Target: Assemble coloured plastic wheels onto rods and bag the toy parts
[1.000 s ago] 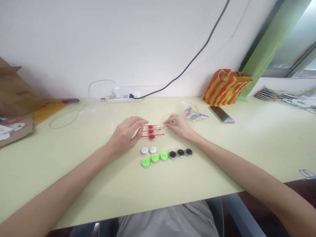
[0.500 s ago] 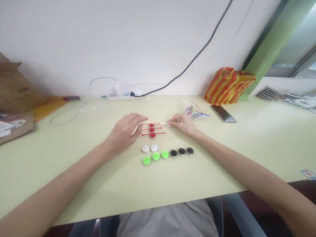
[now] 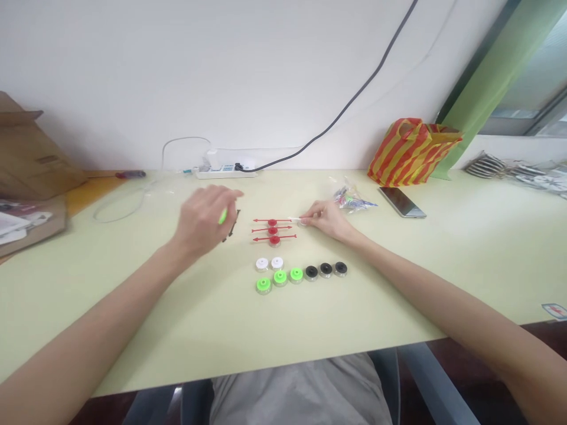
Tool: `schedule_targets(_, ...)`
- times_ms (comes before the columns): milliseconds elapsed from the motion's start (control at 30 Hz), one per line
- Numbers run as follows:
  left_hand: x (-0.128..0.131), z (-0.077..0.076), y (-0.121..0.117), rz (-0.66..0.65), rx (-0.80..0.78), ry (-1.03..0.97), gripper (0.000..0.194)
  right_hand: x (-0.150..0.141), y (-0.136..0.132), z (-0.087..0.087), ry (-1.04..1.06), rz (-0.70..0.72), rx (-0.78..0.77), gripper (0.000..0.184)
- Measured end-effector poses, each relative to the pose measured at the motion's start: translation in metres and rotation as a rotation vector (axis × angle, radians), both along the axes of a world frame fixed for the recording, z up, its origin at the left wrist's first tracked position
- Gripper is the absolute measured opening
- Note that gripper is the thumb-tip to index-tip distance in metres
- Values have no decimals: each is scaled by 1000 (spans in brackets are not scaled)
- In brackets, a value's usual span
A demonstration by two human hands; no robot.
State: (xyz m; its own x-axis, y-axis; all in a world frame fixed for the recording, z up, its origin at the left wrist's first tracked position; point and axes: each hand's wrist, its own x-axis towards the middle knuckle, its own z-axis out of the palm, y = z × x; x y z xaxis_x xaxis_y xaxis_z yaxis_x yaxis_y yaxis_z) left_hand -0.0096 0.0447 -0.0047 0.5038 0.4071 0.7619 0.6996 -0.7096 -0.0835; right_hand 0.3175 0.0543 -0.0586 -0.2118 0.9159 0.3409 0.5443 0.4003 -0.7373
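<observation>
My left hand (image 3: 206,215) hovers at the left of the red spinners, its fingers curled and blurred. A bright green piece (image 3: 223,216) shows between its thumb and fingers; whether it is held or lies behind is unclear. Thin black pieces (image 3: 231,226) show just beside that hand. With fingertips pinched, my right hand (image 3: 325,219) grips a white arrow (image 3: 295,219) over a clear round base (image 3: 302,223). Between the hands stand red spinners (image 3: 273,231), each a red arrow across a round base. Nearer me are white discs (image 3: 262,264), green discs (image 3: 280,277) and black discs (image 3: 326,270) on clear bases.
Behind my right hand lies a clear bag of coloured pieces (image 3: 352,200), then a phone (image 3: 402,202) and a striped bag (image 3: 411,152). A power strip (image 3: 225,172) sits by the wall. At far left stands a cardboard box (image 3: 38,153).
My left hand has moved left and slightly up, away from the red spinners, uncovering their left arrow ends. My right hand stays nearly where it was with the white arrow.
</observation>
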Motion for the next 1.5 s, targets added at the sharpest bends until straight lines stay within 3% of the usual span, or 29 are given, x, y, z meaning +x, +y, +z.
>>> schedule_targets(67, -20, 3, 13, 131, 60, -62, 24, -1, 0, 1, -23, -3, 11, 13)
schedule_targets(167, -49, 1, 32, 287, -2, -78, 26, -4, -1, 1, -69, 9, 86, 8)
schedule_targets(300, -68, -11, 50, 324, -78, -76, 29, -6, -1, 0, -250, 27, 216, 8)
schedule_targets(500, -71, -14, 54, 330, -67, -71, 36, -7, -2, -2, -530, 99, 362, 21)
schedule_targets(667, -66, -5, 45, 513, -287, 7, 35, 3, -1, -5, -440, 170, 354, 21)
schedule_targets(833, -64, -3, 44, 546, -507, 176, 18, 11, 0, -2, -463, 154, 344, 27)
schedule_targets(1033, -67, -2, 45, 630, -759, 383, 35, 9, -1, 2, -540, 137, 372, 27)
schedule_targets(1200, -75, -6, 46, 617, -827, 400, 21, 11, -3, 4, -507, 108, 395, 24)
schedule_targets(1333, -74, -6, 42, 648, -768, 425, 22, 5, -16, 15, -343, 16, 478, 26)
schedule_targets(1400, -70, -3, 37, 672, -756, 440, 26, -4, -29, 25, -298, 111, 485, 26)
schedule_targets(1500, -66, 3, 31, 667, -804, 449, 32, -22, -53, 40, -315, 403, 436, 26)
